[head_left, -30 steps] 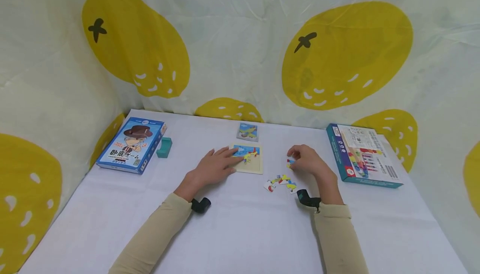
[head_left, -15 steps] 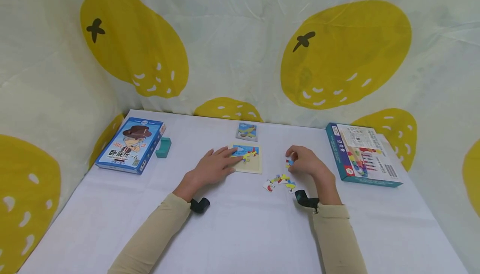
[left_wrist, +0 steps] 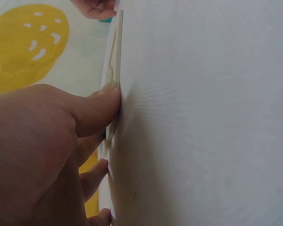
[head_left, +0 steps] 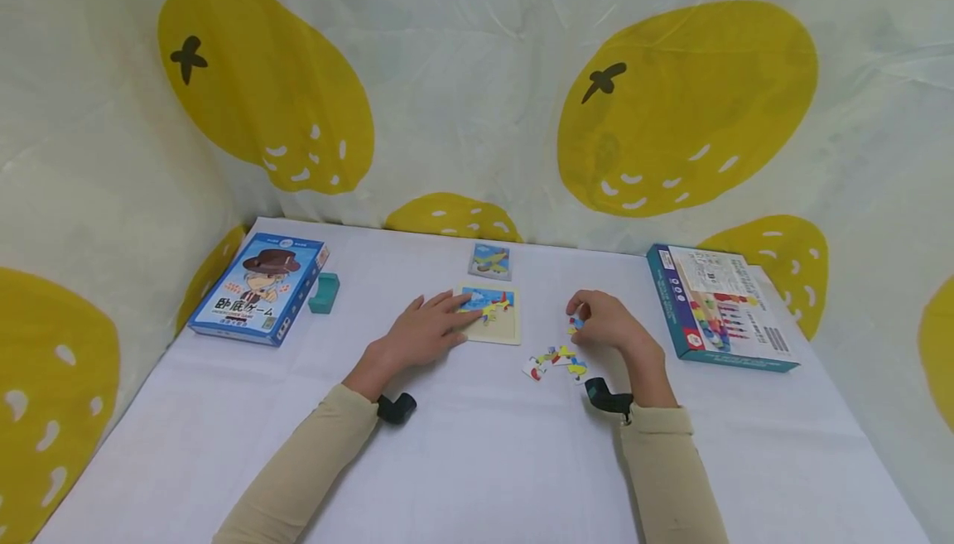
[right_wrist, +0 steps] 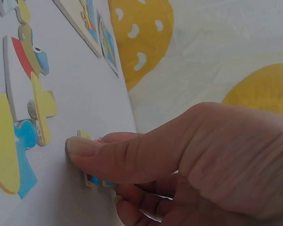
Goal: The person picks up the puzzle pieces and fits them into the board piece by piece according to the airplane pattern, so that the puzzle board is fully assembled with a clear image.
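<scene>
My left hand (head_left: 425, 333) lies over the left side of a wooden jigsaw board (head_left: 507, 335), fingers stretched across its partly filled airplane picture. In the left wrist view the thumb (left_wrist: 101, 106) rests at the board's edge. To the right of the board, my right hand (head_left: 613, 322) pinches a small colourful puzzle piece (head_left: 574, 324) between thumb and fingers, low over the white cloth. The right wrist view shows that puzzle piece (right_wrist: 89, 180) mostly hidden behind the thumb. Several loose puzzle pieces (head_left: 564, 356) lie in a small heap between the board and my right wrist.
Behind the board lies a small airplane picture card (head_left: 490, 261). A blue game box (head_left: 261, 289) and a green block (head_left: 325, 293) sit at the left; a teal-edged box (head_left: 723, 308) lies at the right. A fruit-print curtain (head_left: 462, 97) closes off the back.
</scene>
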`<state>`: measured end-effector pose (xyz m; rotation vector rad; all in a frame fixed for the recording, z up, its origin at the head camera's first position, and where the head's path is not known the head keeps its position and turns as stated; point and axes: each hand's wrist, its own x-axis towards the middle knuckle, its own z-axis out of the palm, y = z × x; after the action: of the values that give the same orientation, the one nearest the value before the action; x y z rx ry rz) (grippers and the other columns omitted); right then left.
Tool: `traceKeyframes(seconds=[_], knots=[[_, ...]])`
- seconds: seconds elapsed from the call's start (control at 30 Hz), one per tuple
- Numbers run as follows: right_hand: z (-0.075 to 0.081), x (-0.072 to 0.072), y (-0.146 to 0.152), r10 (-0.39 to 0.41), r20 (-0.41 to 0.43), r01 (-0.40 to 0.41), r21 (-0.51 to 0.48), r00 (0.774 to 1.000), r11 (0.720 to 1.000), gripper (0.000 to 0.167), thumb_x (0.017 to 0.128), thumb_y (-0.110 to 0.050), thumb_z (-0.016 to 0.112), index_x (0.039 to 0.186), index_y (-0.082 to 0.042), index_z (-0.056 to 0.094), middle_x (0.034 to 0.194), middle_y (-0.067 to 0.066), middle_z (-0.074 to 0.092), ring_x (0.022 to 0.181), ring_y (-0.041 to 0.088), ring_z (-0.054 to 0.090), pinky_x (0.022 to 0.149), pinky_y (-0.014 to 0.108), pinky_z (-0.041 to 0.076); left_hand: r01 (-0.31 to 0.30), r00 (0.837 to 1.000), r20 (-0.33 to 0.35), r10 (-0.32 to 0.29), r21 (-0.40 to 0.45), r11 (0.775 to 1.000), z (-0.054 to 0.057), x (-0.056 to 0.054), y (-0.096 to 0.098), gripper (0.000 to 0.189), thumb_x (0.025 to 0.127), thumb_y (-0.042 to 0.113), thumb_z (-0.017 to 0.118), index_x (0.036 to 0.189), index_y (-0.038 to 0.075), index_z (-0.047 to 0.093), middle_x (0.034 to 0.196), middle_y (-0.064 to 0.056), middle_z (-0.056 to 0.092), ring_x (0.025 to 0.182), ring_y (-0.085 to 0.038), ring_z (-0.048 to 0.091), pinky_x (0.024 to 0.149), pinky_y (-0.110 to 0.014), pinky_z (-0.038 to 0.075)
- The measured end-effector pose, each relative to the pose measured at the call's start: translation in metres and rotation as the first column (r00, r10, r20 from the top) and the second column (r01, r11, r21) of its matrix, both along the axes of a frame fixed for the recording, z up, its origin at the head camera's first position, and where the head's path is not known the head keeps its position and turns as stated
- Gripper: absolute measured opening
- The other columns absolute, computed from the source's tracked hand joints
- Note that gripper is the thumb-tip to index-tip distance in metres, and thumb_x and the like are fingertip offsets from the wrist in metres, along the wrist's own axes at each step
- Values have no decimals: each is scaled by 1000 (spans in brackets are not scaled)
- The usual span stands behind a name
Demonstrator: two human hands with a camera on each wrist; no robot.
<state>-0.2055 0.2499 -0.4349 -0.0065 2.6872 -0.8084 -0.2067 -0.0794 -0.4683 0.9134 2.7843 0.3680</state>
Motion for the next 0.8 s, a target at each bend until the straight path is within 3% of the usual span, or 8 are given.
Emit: traceKeyframes(seconds=[0.37, 0.53, 0.8], knots=[[11, 3, 2, 31, -50, -33, -51, 998, 998, 11, 86, -2, 64, 95, -7, 69, 87, 10, 59, 88, 25, 52, 71, 31, 44, 1, 1000, -1, -1, 8, 1000, 0, 0, 0, 49, 104, 39, 48, 152, 38, 39, 164, 4, 30, 154, -25, 22, 120, -62, 20], [11, 2, 1, 39, -113, -51, -103, 993, 993, 6, 90, -6, 64, 95, -6, 67, 88, 10, 60, 88, 24, 53, 73, 30, 45, 1, 1000, -3, -1, 15, 1000, 0, 0, 0, 49, 104, 39, 48, 152, 37, 39, 164, 4, 31, 154, -26, 23, 120, -62, 21], [4, -3, -20, -27, -174, -13, -224, 984, 974, 7, 91, -8, 68, 97, -5, 66, 88, 11, 60, 85, 24, 53, 75, 30, 47, -9, 1000, 0, 9, 8, 1000, -1, 0, 0, 49, 103, 40, 49, 152, 38, 39, 164, 4, 31, 154, -25, 22, 120, -62, 20]])
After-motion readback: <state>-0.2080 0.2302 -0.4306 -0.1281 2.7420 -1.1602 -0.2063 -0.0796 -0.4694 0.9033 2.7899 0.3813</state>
